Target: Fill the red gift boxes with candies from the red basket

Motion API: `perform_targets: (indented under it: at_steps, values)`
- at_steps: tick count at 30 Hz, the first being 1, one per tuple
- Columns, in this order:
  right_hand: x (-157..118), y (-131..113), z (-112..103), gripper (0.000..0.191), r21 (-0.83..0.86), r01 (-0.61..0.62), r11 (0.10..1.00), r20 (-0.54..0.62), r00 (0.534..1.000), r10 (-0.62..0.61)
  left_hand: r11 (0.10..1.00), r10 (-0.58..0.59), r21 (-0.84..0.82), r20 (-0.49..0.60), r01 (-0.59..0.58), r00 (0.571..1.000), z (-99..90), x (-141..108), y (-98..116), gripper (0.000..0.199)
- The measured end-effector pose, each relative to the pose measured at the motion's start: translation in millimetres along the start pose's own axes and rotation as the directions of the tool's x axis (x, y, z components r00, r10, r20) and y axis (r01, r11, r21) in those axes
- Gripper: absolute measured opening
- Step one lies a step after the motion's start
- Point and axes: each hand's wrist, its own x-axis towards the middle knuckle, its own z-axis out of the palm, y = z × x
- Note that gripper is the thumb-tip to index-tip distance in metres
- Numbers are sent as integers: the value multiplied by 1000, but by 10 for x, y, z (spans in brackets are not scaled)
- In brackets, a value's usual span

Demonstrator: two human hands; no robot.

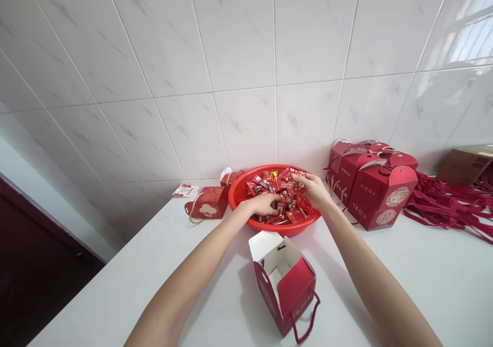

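A round red plastic basin (235, 195) stands against the wall, full of small red-wrapped candies (295, 216). My left hand (265, 204) is down among them, its fingers curled inward; what they close on is partly hidden. Over the basin's right side, my right hand (313, 189) pinches a red packet with a white pattern (293, 184) between thumb and fingers. In front of the basin sits an open red gift box (298, 290) with a white inside, its flaps up. A dark red cord handle (313, 321) hangs from its near side.
Several closed red gift boxes (370, 193) stand together on the right, beside a heap of dark red ribbons (442, 200). A cardboard box (464, 165) is farther right. Left of the basin lie a smaller red box (210, 203) and a white-and-red card (185, 190). The tiled wall (244, 126) bounds the white table (162, 265).
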Motion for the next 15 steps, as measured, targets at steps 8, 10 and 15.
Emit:
perform_targets:
  at_steps: [8,10,15]
  values:
    - [1,-43,14,31,16,-11,1000,1,1000,11,999,-13,-54,-353,-7,935,-37,-13,21,41]
    - [3,-51,16,30,9,-16,1000,9,1000,16,995,-15,-96,-451,-32,892,-60,-17,12,39]
    - [-8,-56,22,26,-20,-29,999,20,999,29,965,3,-209,-599,-160,801,-79,-11,-56,33]
